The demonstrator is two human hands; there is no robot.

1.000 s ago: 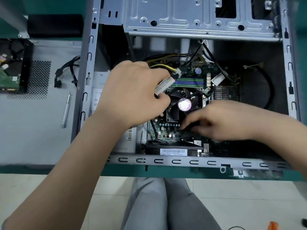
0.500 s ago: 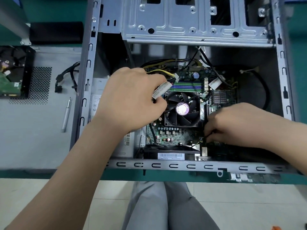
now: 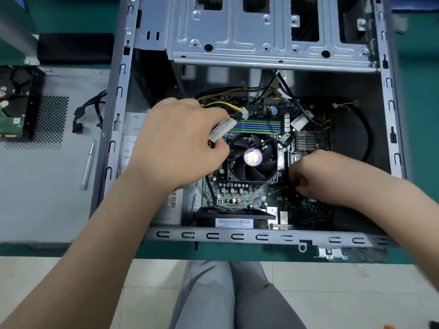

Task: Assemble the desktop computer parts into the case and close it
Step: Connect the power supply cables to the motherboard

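1. The case (image 3: pixel 118 148) lies open on its side, its opening facing up; the board (image 3: pixel 240 193) sits flat on its floor, fan (image 3: pixel 253 160) in the middle
2. The left hand (image 3: pixel 180 143) has its fingers curled round a labelled cable bundle (image 3: pixel 221 129), held just left of the fan; the bundle's long axis runs from near-left up to far-right, its white plug (image 3: pixel 243 113) pointing far-right toward the memory sticks (image 3: pixel 259 124)
3. The right hand (image 3: pixel 318 176) is curled at the board just right of the fan, fingertips pressed together; I cannot tell what they pinch
4. My judgement: the plug's socket lies on the board close by, so the left hand, being nearer, should seat it
5. A side panel (image 3: pixel 47 176) with a screwdriver (image 3: pixel 88 162) waits left of the case
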